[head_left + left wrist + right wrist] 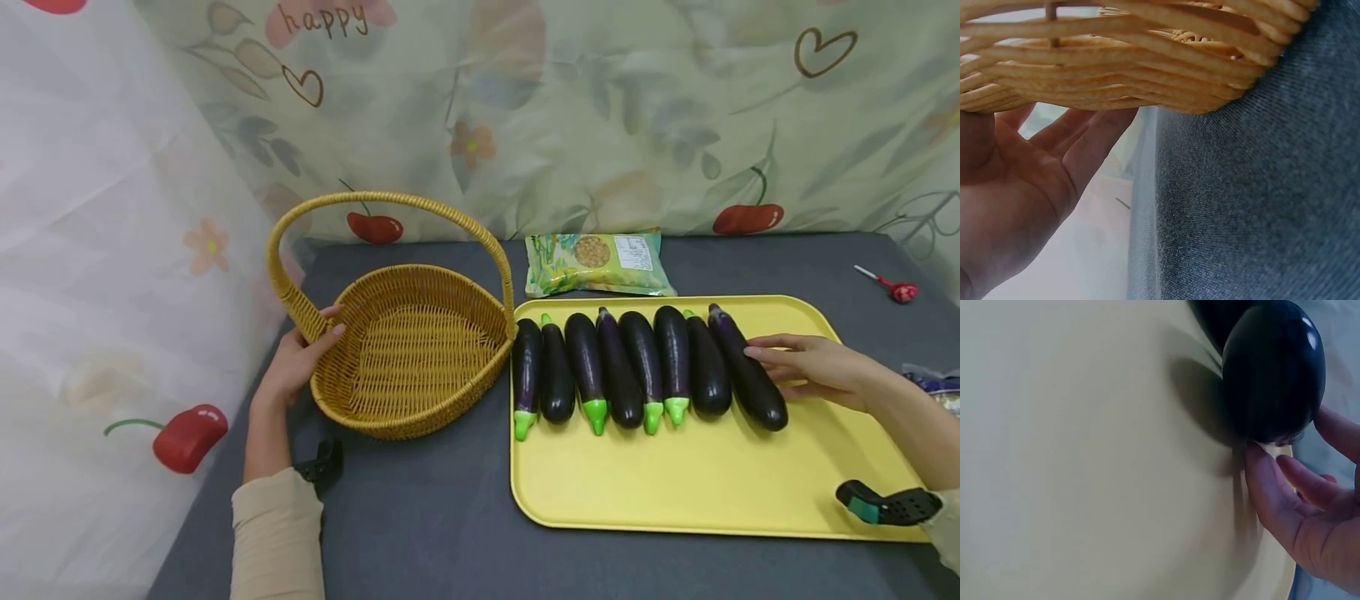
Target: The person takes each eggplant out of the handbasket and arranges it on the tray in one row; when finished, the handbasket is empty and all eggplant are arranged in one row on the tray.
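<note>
At the left of the head view, my left hand (pixel 296 362) grips a wicker basket (pixel 442 417) by its left rim beside the handle's base. The thumb lies over the rim, and in the left wrist view the fingers (pixel 1094 134) reach behind the weave. The basket holds nothing. To the right, my right hand (pixel 821 371) holds the rightmost dark purple eggplant (pixel 753 379) from its right side. Fingertips (pixel 1263 465) touch that eggplant's underside in the right wrist view. Several more eggplants (pixel 627 375) lie in a row at its left on a yellow tray (pixel 660 492).
Behind the tray lies a green and yellow food packet (pixel 600 265). A red lollipop (pixel 900 291) sits at the far right, with a partly visible shiny package (pixel 941 387) nearer. A printed cloth (pixel 570 133) hangs behind the dark grey tabletop (pixel 427 517).
</note>
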Tool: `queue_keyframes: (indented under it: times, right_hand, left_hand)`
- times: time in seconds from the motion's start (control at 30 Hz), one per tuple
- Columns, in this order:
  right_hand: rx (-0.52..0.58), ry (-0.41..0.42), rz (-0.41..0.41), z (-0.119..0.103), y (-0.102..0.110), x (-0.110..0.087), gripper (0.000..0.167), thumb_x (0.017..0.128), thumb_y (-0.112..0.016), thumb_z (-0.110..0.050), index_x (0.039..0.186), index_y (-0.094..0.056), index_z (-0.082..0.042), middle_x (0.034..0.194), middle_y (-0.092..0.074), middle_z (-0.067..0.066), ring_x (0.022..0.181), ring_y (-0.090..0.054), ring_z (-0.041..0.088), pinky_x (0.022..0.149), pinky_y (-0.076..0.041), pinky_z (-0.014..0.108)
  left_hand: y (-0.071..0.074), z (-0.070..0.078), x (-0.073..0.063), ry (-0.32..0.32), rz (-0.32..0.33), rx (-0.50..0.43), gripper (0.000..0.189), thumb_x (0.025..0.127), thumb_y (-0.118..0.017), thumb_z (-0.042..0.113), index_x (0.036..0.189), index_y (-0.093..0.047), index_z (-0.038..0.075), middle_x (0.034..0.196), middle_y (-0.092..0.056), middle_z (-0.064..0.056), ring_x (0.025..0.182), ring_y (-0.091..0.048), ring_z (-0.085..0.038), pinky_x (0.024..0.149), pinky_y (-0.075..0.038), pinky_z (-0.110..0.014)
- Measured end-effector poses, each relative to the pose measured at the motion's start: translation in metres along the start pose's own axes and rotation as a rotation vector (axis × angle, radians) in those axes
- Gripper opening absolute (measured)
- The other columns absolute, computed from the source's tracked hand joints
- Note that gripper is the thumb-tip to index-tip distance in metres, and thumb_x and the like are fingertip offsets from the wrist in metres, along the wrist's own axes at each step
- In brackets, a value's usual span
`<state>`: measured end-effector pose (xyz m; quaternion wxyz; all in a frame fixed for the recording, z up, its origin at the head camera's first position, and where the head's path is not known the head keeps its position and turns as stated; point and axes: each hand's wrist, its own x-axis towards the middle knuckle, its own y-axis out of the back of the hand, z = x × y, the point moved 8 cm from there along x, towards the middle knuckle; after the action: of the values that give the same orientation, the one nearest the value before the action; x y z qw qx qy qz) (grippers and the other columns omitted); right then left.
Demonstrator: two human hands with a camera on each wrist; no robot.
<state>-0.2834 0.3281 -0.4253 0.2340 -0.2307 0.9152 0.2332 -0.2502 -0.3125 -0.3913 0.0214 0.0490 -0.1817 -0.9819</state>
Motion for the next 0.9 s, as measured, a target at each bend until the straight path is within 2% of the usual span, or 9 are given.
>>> queue_keyframes:
  times: [0.13, 0.27, 0.33, 0.53, 0.73, 0.9]
  right_hand:
    - [-0.061, 0.011, 0.022, -0.0026, -0.0011, -0.0002, 0.075, 0.099, -0.05, -0.039, 0.147, -0.016, 0.009, 0.124, -0.052, 0.015, 0.097, -0.059, 0.01, 0.079, -0.051, 0.036]
    - [-0.116, 0.016, 0.05, -0.0072, -0.0039, -0.0008, 0.078, 0.097, -0.054, -0.039, 0.145, -0.018, 0.011, 0.123, -0.048, 0.023, 0.097, -0.06, 0.019, 0.078, -0.052, 0.035]
    - [-0.122, 0.017, 0.056, -0.0089, -0.005, -0.0016, 0.078, 0.097, -0.056, -0.038, 0.144, -0.018, 0.011, 0.121, -0.048, 0.024, 0.096, -0.059, 0.02, 0.078, -0.052, 0.035]
    - [-0.108, 0.023, 0.034, -0.008, -0.0059, -0.0024, 0.078, 0.098, -0.054, -0.038, 0.145, -0.017, 0.013, 0.131, -0.041, 0.028, 0.104, -0.057, 0.023, 0.082, -0.051, 0.037]
    - [-0.119, 0.024, 0.027, -0.0064, -0.0051, -0.0025, 0.078, 0.098, -0.054, -0.038, 0.145, -0.018, 0.014, 0.133, -0.042, 0.029, 0.11, -0.055, 0.028, 0.083, -0.05, 0.038]
    - [-0.11, 0.013, 0.025, -0.0072, -0.0038, -0.004, 0.078, 0.099, -0.051, -0.039, 0.144, -0.018, 0.014, 0.127, -0.05, 0.022, 0.107, -0.057, 0.023, 0.083, -0.051, 0.037]
  left_hand:
    - [0.0, 0.0, -0.0001, -0.002, -0.004, -0.001, 0.063, 0.097, -0.054, 0.039, 0.15, -0.031, 0.014, 0.15, -0.03, -0.015, 0.129, -0.038, -0.031, 0.082, -0.042, -0.017]
    - [-0.0014, 0.003, -0.002, 0.005, -0.008, -0.018, 0.063, 0.097, -0.055, 0.037, 0.15, -0.031, 0.012, 0.15, -0.031, -0.016, 0.128, -0.038, -0.033, 0.08, -0.044, -0.017]
    - [-0.0018, 0.0033, -0.0021, 0.008, -0.007, -0.026, 0.063, 0.097, -0.055, 0.036, 0.15, -0.032, 0.012, 0.149, -0.031, -0.017, 0.127, -0.039, -0.034, 0.079, -0.044, -0.017]
    - [-0.0009, 0.0012, -0.0008, 0.001, 0.0, -0.011, 0.063, 0.096, -0.055, 0.04, 0.15, -0.032, 0.014, 0.149, -0.032, -0.015, 0.128, -0.039, -0.031, 0.082, -0.043, -0.018]
    - [-0.0006, 0.0023, -0.0024, 0.0, 0.002, 0.0, 0.065, 0.096, -0.055, 0.042, 0.15, -0.032, 0.015, 0.148, -0.032, -0.016, 0.127, -0.04, -0.031, 0.082, -0.043, -0.018]
    - [-0.0014, 0.0042, -0.0025, -0.013, -0.003, -0.006, 0.065, 0.096, -0.055, 0.042, 0.15, -0.032, 0.014, 0.149, -0.032, -0.016, 0.126, -0.041, -0.033, 0.08, -0.043, -0.017]
